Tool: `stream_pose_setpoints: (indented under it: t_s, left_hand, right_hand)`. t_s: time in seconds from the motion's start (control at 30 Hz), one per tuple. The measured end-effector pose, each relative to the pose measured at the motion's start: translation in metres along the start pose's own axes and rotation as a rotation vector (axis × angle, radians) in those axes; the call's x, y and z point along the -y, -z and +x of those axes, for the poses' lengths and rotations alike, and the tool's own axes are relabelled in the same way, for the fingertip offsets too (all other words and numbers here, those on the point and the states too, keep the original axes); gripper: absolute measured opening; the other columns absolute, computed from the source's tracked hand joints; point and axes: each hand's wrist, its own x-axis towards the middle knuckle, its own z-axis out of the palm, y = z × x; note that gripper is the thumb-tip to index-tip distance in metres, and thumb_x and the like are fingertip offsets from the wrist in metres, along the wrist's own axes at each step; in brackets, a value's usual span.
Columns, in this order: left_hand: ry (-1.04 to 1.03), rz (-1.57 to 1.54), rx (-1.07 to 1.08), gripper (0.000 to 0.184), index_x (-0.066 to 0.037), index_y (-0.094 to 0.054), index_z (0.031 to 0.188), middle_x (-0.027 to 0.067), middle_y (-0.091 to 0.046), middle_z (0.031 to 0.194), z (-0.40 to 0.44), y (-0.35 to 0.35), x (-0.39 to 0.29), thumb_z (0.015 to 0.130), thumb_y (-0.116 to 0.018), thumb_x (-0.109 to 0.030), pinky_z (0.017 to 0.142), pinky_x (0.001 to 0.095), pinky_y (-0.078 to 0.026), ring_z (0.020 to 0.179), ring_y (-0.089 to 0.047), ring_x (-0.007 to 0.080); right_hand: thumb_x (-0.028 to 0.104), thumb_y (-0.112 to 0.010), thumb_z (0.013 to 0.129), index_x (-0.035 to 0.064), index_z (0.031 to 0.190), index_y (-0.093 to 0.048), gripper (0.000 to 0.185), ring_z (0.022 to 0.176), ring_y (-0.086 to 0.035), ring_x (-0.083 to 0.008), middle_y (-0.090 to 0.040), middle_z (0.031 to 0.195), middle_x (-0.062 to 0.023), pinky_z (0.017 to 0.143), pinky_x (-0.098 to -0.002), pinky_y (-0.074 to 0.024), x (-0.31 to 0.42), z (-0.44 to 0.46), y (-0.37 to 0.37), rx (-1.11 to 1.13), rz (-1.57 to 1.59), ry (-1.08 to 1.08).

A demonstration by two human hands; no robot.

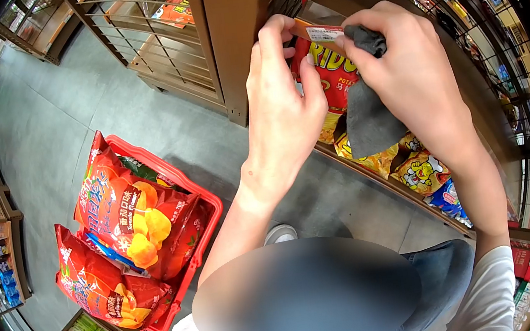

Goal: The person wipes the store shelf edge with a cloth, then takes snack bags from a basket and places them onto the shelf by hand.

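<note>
A grey cloth hangs from my right hand, bunched between its thumb and fingers, with the loose part trailing down. The thumb of that hand lies at the right end of a price tag on the front of the shelf unit. My left hand has its fingers curled at the tag's left end, and its thumb sits lower, in front of the goods. Behind and below the hands is a red snack bag with yellow lettering, partly covered by the cloth and fingers.
On the floor to the left, a red shopping basket holds large red bags of tomato-flavour chips. More snack bags fill the shelf below the cloth. A brown shelf post rises beside my left hand. Wire-sided racks stand farther off.
</note>
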Motion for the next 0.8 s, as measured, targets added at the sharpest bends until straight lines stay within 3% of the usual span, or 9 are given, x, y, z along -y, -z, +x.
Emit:
stream_pose_setpoints:
  t_s: [0.1,0.17,0.27,0.8]
  left_hand:
    - [0.0,0.005,0.01,0.042,0.001,-0.045,0.131,0.02,-0.063,0.115,0.0,0.001,-0.001,0.091,-0.059,0.004,0.078,0.0334,-0.058,0.099,-0.067,0.0254]
    - [-0.001,0.011,0.01,0.043,0.001,-0.045,0.131,0.0201,-0.063,0.115,0.0,0.001,-0.001,0.091,-0.059,0.004,0.078,0.0335,-0.058,0.099,-0.067,0.0254]
    - [-0.004,0.018,0.011,0.043,0.001,-0.045,0.131,0.0202,-0.063,0.115,0.0,0.001,-0.001,0.091,-0.058,0.004,0.078,0.0335,-0.058,0.099,-0.067,0.0253]
    - [-0.006,0.046,0.003,0.046,-0.001,-0.046,0.133,0.0184,-0.06,0.117,-0.004,-0.002,0.0,0.09,-0.059,0.004,0.076,0.033,-0.057,0.098,-0.066,0.0237]
  right_hand:
    - [0.01,-0.07,0.08,0.0012,0.099,-0.073,0.021,0.087,-0.067,-0.0388,-0.068,0.093,-0.0171,0.076,-0.0456,-0.0543,0.007,-0.005,0.002,0.07,-0.058,-0.057]
    - [0.006,-0.07,0.078,0.0025,0.101,-0.073,0.023,0.086,-0.067,-0.038,-0.067,0.095,-0.0161,0.075,-0.0454,-0.0541,0.006,-0.008,-0.001,-0.049,-0.065,0.012]
    - [0.005,-0.07,0.077,0.0026,0.102,-0.072,0.025,0.084,-0.066,-0.038,-0.066,0.093,-0.0156,0.075,-0.0451,-0.0539,0.003,-0.011,0.002,-0.05,-0.027,0.021]
    - [0.008,-0.072,0.079,0.0023,0.107,-0.071,0.029,0.087,-0.066,-0.039,-0.067,0.093,-0.0178,0.077,-0.0438,-0.0538,-0.003,-0.017,0.009,0.088,0.042,0.0]
